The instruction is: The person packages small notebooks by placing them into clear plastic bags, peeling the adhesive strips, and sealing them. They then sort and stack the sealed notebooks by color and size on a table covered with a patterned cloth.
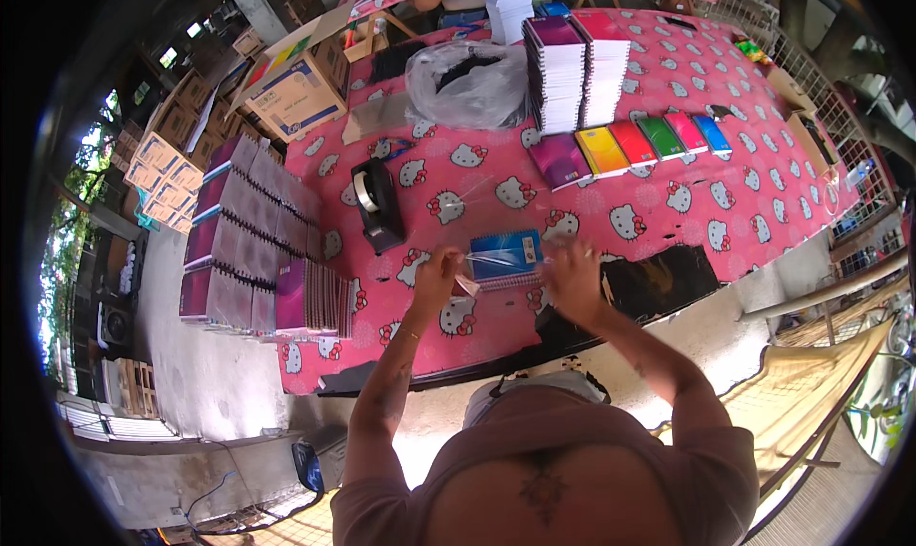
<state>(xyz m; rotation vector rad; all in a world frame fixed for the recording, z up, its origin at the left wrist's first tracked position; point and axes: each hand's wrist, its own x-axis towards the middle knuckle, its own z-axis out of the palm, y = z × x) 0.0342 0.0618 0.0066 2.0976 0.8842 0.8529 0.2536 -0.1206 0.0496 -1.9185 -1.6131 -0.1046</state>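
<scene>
Clear film [489, 258] over a blue notebook [515, 247], apparently mid-wrapping.
Left hand [438, 277] pinches film; right hand [572, 277] blurs, grip unclear; folding likely needs even tension.

Six notebooks [634, 144] in a row, two tall stacks [554, 81].
One bench [593, 199] also carries one tape dispenser [380, 210], one heap of clear plastic [431, 81] and one blue-topped bundle [506, 253], with one left hand [439, 275] and one right hand [574, 279]; books within the stacks sit too tight to count.
</scene>
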